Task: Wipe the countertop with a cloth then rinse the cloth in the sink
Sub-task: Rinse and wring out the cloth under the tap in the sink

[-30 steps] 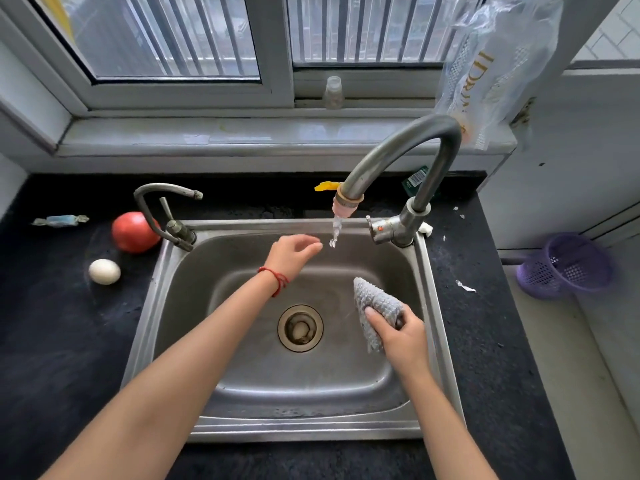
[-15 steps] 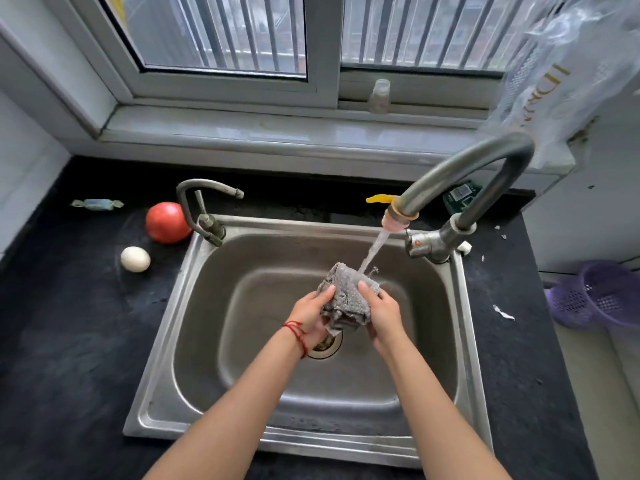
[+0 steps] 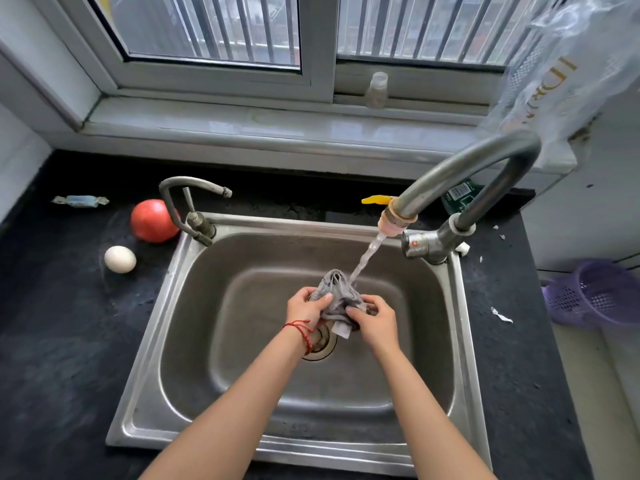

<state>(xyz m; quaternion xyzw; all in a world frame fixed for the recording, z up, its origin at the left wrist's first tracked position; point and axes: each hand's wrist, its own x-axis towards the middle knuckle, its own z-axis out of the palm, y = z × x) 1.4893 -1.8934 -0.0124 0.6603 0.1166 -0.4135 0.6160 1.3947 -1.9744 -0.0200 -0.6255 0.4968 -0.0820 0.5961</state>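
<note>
Over the middle of the steel sink (image 3: 166,341), two bare forearms reach in from the near edge, and the left hand (image 3: 306,306) and right hand (image 3: 375,318) meet above the drain (image 3: 320,344), both clamped on the grey cloth (image 3: 337,294). The cloth is bunched between the two hands, its upper folds rising past the fingertips and a small pale corner hanging below. A red string (image 3: 301,329) circles the left wrist. A stream of water (image 3: 363,259) slants down from the pinkish nozzle of the large curved faucet (image 3: 485,157) and lands on the top of the cloth. That faucet stands at the sink's far right corner, its base on the rim. At the far left corner stands a smaller, thin faucet (image 3: 188,206). On the dark counter (image 3: 62,341) left of the sink lie a white egg (image 3: 120,259) and, just beyond it, a red tomato (image 3: 154,220), with a wrapped sweet (image 3: 80,200) further left. Small white scraps dot the counter to the right of the sink. A purple basket (image 3: 599,294) sits lower down at the far right. Behind the sink runs a pale windowsill (image 3: 242,123) with a small clear bottle (image 3: 375,90) on it, under a barred window, and a clear plastic bag (image 3: 561,64) hangs at the upper right.
</note>
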